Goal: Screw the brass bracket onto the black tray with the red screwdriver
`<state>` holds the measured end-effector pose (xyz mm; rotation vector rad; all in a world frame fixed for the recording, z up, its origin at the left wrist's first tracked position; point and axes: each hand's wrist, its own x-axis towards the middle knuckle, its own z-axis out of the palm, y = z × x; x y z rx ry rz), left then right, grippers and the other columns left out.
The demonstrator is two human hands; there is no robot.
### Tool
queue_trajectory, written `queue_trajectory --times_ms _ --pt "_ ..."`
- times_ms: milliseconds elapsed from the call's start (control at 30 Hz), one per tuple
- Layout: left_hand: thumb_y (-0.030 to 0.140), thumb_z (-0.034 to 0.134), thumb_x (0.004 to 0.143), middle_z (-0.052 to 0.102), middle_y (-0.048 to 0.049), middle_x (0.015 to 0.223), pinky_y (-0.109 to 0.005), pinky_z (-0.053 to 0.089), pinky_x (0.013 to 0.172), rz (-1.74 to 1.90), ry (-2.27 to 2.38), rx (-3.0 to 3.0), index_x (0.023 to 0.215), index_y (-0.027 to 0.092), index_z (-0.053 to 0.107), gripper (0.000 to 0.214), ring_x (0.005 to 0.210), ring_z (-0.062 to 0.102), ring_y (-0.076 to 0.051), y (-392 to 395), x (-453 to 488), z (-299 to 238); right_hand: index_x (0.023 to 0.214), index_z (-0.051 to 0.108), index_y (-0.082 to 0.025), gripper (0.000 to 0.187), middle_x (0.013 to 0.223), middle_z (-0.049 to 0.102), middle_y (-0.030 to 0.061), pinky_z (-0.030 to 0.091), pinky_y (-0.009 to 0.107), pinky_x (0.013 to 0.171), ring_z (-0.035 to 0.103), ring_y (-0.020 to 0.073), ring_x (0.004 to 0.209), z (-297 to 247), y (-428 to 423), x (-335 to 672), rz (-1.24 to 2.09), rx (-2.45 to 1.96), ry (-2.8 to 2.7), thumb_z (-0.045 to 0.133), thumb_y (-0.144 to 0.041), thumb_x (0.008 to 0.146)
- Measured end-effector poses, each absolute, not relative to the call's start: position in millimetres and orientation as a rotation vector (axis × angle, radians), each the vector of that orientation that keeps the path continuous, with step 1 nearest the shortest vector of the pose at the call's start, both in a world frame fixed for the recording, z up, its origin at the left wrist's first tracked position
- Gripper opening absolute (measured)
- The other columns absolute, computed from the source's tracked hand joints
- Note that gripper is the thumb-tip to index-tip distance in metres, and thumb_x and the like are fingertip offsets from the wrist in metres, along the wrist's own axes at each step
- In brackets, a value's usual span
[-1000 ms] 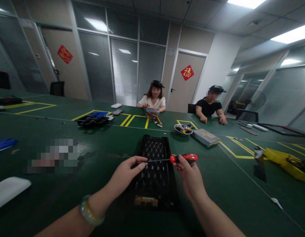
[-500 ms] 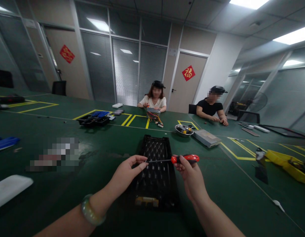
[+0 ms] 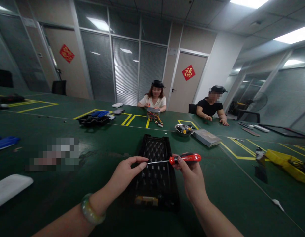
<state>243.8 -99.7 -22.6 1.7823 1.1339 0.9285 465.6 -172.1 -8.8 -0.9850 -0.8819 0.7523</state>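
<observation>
A screwdriver (image 3: 185,159) with a red and black handle lies nearly level in front of me, its shaft pointing left. My right hand (image 3: 192,172) is closed around the handle. At the shaft's tip, my left hand (image 3: 132,168) is closed, thumb and fingers pinched together; whether a small part sits between them is too small to see. Below both hands, a long black plastic panel (image 3: 157,184) with rows of slots lies flat on the green table (image 3: 98,184). A tan and metallic piece shows near the panel's close end.
Beyond the panel stand a metal bowl (image 3: 184,130) of small parts and a grey metal box (image 3: 207,137). Left are a black tray (image 3: 93,120) and a white case (image 3: 11,189); right is a yellow bin (image 3: 288,164). Two people (image 3: 156,98) sit across the table.
The screwdriver's handle has turned and tilted slightly, with the shaft now catching light. My left hand has barely moved. The co-worker at right has moved their hands apart.
</observation>
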Motion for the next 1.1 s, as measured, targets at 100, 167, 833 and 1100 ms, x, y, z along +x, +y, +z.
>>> queue_trajectory --times_ms 100,167,833,1100 --pt "0.048 0.061 0.083 0.074 -0.0022 0.107 -0.041 0.049 0.092 0.914 1.135 1.802 0.104 0.027 0.074 0.032 0.102 0.067 -0.028 -99.2 243.5 -22.9 0.093 0.06 -0.018 0.029 0.098 0.074 0.0088 0.052 0.033 0.071 0.066 0.0167 0.072 -8.5 -172.9 465.5 0.747 -0.966 -0.889 0.078 -0.036 0.079" --pt "0.047 0.06 0.084 0.074 -0.0018 0.106 -0.041 0.048 0.093 0.927 1.148 1.823 0.103 0.027 0.074 0.03 0.101 0.066 -0.027 -99.3 242.9 -21.5 0.093 0.059 -0.018 0.028 0.097 0.074 0.009 0.051 0.032 0.07 0.065 0.0163 0.071 -8.4 -173.6 465.7 0.741 -0.957 -0.896 0.077 -0.035 0.08" --pt "0.032 0.07 0.086 0.07 0.0061 0.1 -0.039 0.021 0.093 0.443 0.779 2.508 0.095 0.035 0.072 0.01 0.105 0.054 -0.019 -130.8 249.7 -8.0 0.097 0.054 -0.021 0.03 0.091 0.074 0.0042 0.055 0.031 0.066 0.067 0.0163 0.07 -7.1 -176.7 463.7 0.589 -0.916 -0.962 0.077 -0.025 0.078" --pt "0.039 0.071 0.083 0.067 0.0037 0.101 -0.038 0.022 0.088 0.285 0.87 2.545 0.09 0.04 0.076 0.009 0.106 0.049 -0.023 -122.6 263.0 -15.3 0.098 0.052 -0.023 0.033 0.091 0.073 0.0032 0.058 0.034 0.067 0.07 0.0193 0.076 -6.4 -176.1 464.9 0.576 -0.939 -0.976 0.077 -0.028 0.077"
